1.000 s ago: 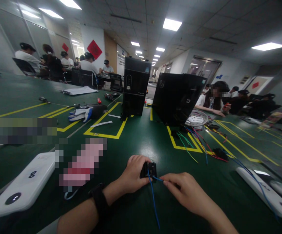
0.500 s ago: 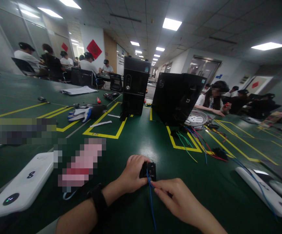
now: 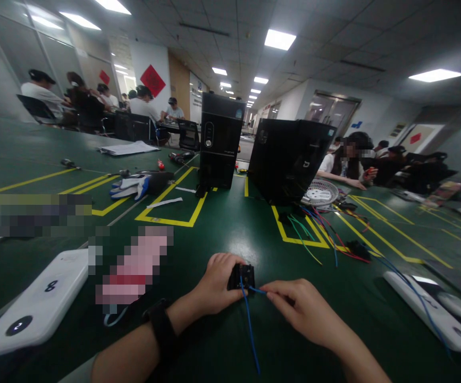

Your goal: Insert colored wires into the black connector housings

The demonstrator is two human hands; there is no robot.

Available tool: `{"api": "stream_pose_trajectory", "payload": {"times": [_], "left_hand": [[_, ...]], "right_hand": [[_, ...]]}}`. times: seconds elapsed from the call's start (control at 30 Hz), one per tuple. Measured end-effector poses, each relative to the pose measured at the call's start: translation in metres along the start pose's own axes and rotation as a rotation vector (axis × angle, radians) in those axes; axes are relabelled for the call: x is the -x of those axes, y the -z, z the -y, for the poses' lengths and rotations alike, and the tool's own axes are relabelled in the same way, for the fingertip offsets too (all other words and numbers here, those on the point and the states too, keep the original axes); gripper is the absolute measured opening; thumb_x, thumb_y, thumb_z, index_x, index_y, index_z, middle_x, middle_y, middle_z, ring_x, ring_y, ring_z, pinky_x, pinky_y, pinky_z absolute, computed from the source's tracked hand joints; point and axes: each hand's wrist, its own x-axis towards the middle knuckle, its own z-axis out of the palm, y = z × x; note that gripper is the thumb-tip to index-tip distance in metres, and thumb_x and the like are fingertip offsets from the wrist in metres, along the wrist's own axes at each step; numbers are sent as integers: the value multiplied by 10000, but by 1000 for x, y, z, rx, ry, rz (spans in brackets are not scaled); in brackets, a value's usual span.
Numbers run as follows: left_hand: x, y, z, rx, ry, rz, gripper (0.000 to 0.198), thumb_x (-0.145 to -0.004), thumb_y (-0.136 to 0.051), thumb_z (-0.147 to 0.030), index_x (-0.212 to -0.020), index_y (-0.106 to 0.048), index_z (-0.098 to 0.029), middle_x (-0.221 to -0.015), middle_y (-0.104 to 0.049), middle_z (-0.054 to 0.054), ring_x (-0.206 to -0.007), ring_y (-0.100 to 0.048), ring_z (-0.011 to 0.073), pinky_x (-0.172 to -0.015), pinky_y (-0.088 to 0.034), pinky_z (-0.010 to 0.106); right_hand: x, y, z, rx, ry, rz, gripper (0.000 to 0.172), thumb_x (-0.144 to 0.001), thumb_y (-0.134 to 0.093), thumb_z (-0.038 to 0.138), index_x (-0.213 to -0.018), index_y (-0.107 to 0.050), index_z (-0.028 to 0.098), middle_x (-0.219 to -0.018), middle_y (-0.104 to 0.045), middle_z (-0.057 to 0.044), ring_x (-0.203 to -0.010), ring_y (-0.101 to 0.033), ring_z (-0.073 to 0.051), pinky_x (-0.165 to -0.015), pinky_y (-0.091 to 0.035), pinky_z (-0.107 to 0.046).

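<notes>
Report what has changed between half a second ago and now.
The right hand has moved out to the right, away from the black block, with a blue wire in its fingertips now stretched sideways. I see nothing let go. The left hand stays holding the block, and the things about the table look unmoved.

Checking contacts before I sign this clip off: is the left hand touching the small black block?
Touching. The head view shows the left hand wrapped around the left side of the small black block, with no gap between them.
</notes>
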Motion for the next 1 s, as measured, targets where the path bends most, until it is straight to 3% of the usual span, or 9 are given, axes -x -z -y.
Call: {"api": "stream_pose_trajectory", "payload": {"times": [0.37, 0.53, 0.8, 1.0], "left_hand": [[0, -5, 4, -7, -15, -37, 383, -699, -705, -324, -1016, -510, -234, -1001, -572, 27, -955, -512, 241, -903, -335, 405], [0, -5, 4, -8, -8, -38, 387, -694, -702, -304, -1023, -511, -237, -1003, -573, 21, -963, -512, 241, -912, -330, 407], [0, -5, 6, -5, -14, -23, 412, -699, -719, -297, -1047, -507, -231, -1024, -566, 22, -977, -504, 238, -914, -318, 401], [0, -4, 7, 6, -25, -25, 412, -689, -728, -277, -1035, -509, -236, -1018, -566, 22, -970, -503, 237, -900, -325, 391]], "right_hand": [[-1, -13, 17, -119, 79, 12, 280, -939, -399, 255, -867, -661, 187, -642, -585, 15, -562, -512, -100, -532, -336, -210], [-1, -17, 18, -69, 136, 42, 270, -943, -396, 245, -884, -654, 193, -658, -575, 12, -575, -509, -103, -567, -342, -214], [1, -4, 10, -32, 81, 31, 270, -948, -392, 247, -976, -659, 222, -825, -673, -3, -723, -606, -128, -648, -389, -213], [1, 2, 0, -57, 61, 18, 274, -942, -413, 251, -1063, -659, 256, -784, -674, 15, -638, -590, -111, -592, -390, -201]]}}
